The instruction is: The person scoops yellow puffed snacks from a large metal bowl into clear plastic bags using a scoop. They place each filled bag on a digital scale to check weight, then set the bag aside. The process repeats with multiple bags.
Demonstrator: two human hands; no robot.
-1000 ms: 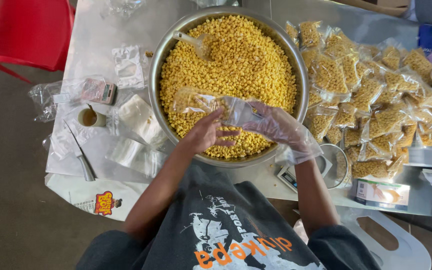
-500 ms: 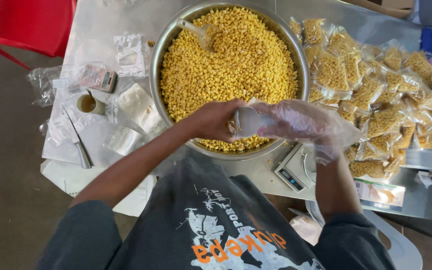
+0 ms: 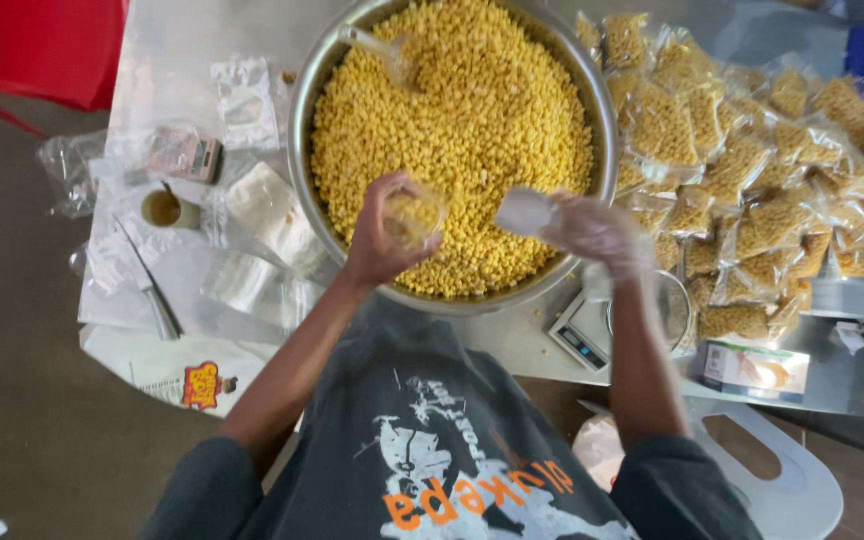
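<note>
Table (image 3: pixel 202 40), pale and cluttered, filled most of the view from above, with a red chair (image 3: pixel 32 50) at its far left corner. Largest on it was a round steel basin (image 3: pixel 302 130) heaped with yellow puffed snacks (image 3: pixel 482 110), a clear scoop (image 3: pixel 382 50) lying in them near the far rim. To the right of the basin lay a pile of filled clear bags (image 3: pixel 752 180), spread across that side of the table. Near the front edge, just right of the basin, sat a small scale (image 3: pixel 582 335), and beyond it a small printed box (image 3: pixel 757 368). Left of the basin lay empty bags (image 3: pixel 252 285), a small cup (image 3: pixel 164 208) and a knife (image 3: pixel 152 290).

Over the near part of the basin, the left hand (image 3: pixel 382 235) was bare, its fingers curled round a small bag (image 3: pixel 414 213) partly filled with snacks. The right hand (image 3: pixel 597 230), in a thin clear glove, was close beside it but apart, fingers pinched on the folded edge of something pale (image 3: pixel 524 212); what it was could not be told
</note>
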